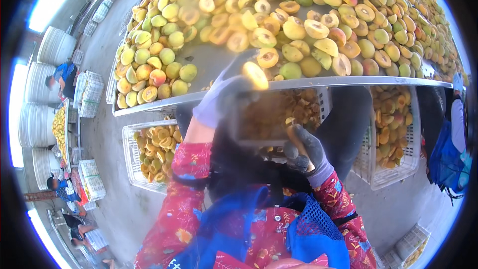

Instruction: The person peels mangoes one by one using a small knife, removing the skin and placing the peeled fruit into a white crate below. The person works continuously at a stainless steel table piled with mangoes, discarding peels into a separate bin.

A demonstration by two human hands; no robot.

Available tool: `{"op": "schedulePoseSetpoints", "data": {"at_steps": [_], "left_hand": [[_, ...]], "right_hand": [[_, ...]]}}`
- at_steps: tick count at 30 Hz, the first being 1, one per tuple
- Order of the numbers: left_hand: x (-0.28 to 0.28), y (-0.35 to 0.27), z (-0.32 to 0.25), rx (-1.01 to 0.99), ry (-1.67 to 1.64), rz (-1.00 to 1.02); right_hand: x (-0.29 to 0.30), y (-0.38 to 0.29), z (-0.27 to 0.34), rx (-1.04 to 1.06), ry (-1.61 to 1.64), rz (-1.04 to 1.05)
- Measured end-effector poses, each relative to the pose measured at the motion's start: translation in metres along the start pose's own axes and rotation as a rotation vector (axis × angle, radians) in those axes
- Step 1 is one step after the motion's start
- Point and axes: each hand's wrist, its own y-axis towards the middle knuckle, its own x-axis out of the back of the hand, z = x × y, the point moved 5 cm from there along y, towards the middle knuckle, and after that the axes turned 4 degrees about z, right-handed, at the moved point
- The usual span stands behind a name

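My left hand [233, 86], in a grey-and-white work glove, holds a halved yellow peach [255, 76] at the near rim of a metal table [224, 59]. The glove is blurred, and part of the fruit's edge is behind the fingers. Lower and to the right, my right hand [310, 149], in a dark-palmed glove, grips a small wooden-handled tool [297, 142]. Its short rounded tip points away from me, above my lap. Heaped across the table are peach halves [316, 29], several with the stone cavity showing, and rounder peaches [158, 77] at the left.
Beneath the table edge stand white plastic crates of peach pieces, one at left [129, 157], one at right [414, 164]. Between my legs is another container of pieces [302, 106]. A co-worker's gloved hand [458, 82] rests at the table's right end. Crate stacks [89, 93] and seated people occupy the far left.
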Motion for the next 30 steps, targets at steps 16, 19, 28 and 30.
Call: {"op": "schedulePoseSetpoints", "data": {"at_steps": [16, 19, 28, 30], "left_hand": [[-0.053, -0.076, 0.039, -0.291, 0.451, -0.159], [-0.05, -0.078, 0.05, -0.281, 0.438, -0.248], [-0.066, -0.085, 0.05, 0.048, 0.491, -0.465], [-0.057, -0.079, 0.06, 0.056, 0.414, -0.373]], "right_hand": [[-0.092, -0.037, -0.011, 0.688, -1.804, 0.005], [-0.09, -0.038, -0.021, 0.788, -1.975, 0.11], [-0.067, -0.024, -0.016, 0.181, -1.35, 0.127], [-0.055, -0.02, -0.019, 0.659, -1.827, 0.166]]}}
